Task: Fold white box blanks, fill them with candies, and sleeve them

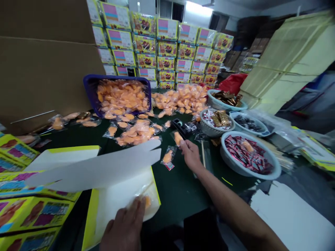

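My right hand (190,153) pinches an orange drumstick-shaped piece in a clear wrapper (178,138) above the dark green table. Just below it lies a similar wrapped piece (168,157) with a small red packet at its end. My left hand (127,221) reaches into an open yellow-and-white carton (112,198), its fingers stretched out flat over another wrapped orange piece (148,201), which shows only beyond the fingertips. The left thumb is hidden. A white flap (104,165) of the carton stands up behind that hand.
Loose wrapped orange pieces (137,132) lie ahead, before a tipped purple basket (87,90) full of them. At right stand a basin of red packets (225,153) and several other bowls. Yellow cartons (36,216) are at left; packed boxes (167,45) form a wall behind.
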The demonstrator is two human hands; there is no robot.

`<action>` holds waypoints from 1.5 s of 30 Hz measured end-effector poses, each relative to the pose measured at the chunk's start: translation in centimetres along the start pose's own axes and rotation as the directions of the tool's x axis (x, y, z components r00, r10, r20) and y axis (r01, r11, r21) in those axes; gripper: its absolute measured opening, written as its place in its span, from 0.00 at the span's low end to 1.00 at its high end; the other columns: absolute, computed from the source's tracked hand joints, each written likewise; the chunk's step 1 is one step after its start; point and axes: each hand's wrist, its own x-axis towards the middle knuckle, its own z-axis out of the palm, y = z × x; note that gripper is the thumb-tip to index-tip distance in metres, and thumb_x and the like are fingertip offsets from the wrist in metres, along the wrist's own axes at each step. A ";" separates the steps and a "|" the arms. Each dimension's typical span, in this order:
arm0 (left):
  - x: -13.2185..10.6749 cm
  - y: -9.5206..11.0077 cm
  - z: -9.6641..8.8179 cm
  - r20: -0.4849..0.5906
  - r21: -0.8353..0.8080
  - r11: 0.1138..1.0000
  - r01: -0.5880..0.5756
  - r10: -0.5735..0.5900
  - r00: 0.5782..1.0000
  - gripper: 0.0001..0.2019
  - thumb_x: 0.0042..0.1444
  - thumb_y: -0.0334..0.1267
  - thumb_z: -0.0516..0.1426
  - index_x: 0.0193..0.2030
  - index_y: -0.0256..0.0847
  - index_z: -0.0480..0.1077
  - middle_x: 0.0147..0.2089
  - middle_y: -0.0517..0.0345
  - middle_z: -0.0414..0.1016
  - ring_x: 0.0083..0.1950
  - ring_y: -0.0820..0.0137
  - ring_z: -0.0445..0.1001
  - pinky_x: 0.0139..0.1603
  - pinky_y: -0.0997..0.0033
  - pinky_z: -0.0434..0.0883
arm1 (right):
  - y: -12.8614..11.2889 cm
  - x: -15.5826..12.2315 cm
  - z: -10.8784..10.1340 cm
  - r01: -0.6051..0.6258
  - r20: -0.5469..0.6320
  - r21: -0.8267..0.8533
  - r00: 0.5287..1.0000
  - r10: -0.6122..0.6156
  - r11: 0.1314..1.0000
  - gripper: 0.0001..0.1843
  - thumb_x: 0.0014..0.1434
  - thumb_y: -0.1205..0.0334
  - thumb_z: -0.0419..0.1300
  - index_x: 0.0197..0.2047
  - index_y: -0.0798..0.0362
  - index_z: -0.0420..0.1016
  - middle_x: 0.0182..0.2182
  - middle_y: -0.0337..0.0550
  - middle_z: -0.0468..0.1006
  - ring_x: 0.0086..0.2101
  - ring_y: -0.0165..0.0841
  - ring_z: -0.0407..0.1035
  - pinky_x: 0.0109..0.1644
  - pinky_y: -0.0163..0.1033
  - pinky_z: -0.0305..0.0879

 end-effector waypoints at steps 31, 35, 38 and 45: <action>1.7 2.2 -9.5 0.015 -0.952 0.270 0.142 -0.424 0.906 0.19 0.69 0.53 0.57 0.53 0.41 0.77 0.46 0.55 0.83 0.48 0.63 0.80 0.51 0.65 0.75 | -7.4 -17.4 -0.6 0.119 0.546 0.015 0.831 -0.108 0.993 0.19 0.76 0.48 0.55 0.42 0.49 0.81 0.37 0.43 0.82 0.39 0.35 0.75 0.46 0.42 0.69; 6.0 -2.7 -11.3 0.015 -0.652 0.732 0.196 -0.246 0.969 0.22 0.70 0.48 0.54 0.65 0.40 0.68 0.44 0.53 0.83 0.43 0.61 0.80 0.46 0.63 0.70 | -4.1 -14.3 -2.5 0.240 0.313 -0.165 0.933 -0.180 0.957 0.13 0.75 0.54 0.56 0.51 0.48 0.81 0.46 0.46 0.85 0.47 0.40 0.78 0.53 0.45 0.72; 9.8 -4.5 -11.1 0.075 -0.352 0.924 0.150 -0.131 0.988 0.19 0.73 0.42 0.46 0.61 0.39 0.71 0.47 0.45 0.84 0.45 0.57 0.80 0.46 0.62 0.69 | -1.4 -10.9 -2.6 0.242 0.291 -0.392 0.948 -0.130 0.887 0.17 0.76 0.54 0.53 0.48 0.51 0.82 0.44 0.50 0.84 0.46 0.42 0.78 0.52 0.47 0.71; 12.9 -4.0 -7.4 0.113 -0.073 0.997 0.008 0.000 0.994 0.19 0.70 0.31 0.45 0.50 0.35 0.78 0.52 0.40 0.81 0.49 0.55 0.79 0.48 0.60 0.71 | 0.4 -6.1 1.5 0.184 0.235 -0.706 0.972 -0.019 0.683 0.17 0.70 0.48 0.63 0.48 0.54 0.80 0.46 0.56 0.80 0.48 0.46 0.73 0.48 0.45 0.70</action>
